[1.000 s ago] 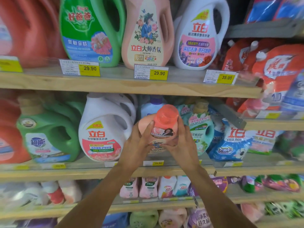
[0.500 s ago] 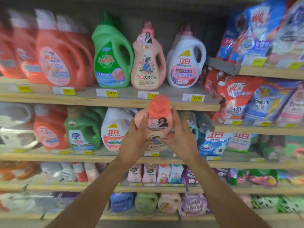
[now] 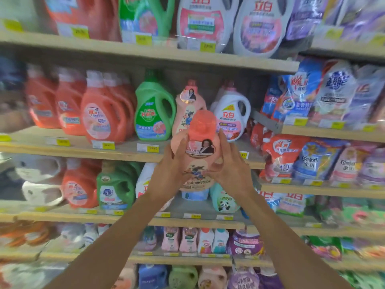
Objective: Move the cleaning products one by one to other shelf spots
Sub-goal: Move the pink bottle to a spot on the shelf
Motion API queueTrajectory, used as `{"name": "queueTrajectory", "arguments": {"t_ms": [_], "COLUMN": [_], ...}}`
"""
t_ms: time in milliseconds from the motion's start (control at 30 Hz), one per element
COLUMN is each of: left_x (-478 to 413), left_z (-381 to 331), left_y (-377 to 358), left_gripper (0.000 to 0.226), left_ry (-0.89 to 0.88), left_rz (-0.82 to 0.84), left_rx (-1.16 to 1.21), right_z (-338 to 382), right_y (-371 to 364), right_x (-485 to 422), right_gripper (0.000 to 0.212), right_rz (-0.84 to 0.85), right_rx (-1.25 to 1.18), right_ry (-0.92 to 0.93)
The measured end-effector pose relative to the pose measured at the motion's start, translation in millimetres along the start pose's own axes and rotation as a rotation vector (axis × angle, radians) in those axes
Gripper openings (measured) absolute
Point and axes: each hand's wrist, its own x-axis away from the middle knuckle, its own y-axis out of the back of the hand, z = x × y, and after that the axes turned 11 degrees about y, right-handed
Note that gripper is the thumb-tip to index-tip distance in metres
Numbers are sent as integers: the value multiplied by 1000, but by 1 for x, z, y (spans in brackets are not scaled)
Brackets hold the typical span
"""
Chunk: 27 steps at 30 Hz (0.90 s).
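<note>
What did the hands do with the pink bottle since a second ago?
They lifted the pink bottle higher: its cap now sits above the shelf edge, in front of the pink jug there. Nothing was let go: left hand and right hand still hold its sides.

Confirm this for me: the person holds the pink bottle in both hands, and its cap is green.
Wrong on one point. The head view shows the pink bottle held by the left hand and the right hand, but its cap is coral red, not green.
</note>
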Motion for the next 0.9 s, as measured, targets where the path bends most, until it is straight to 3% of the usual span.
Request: {"name": "queueTrajectory", "arguments": {"t_ms": [333,900], "left_x": [-74,-172], "left_z": [25,48], "left_y": [20,0], "left_gripper": [144,143], "left_ry": [-54,-67], "left_rz": [-101,-92], "left_rx": [37,17], "right_z": [4,-42], "right_y": [-15,-49], "right_x": [-76,-151], "right_gripper": [137,129], "right_rz": [-93,-119], "right_rx": [4,86], "right_ry": [6,-2]}}
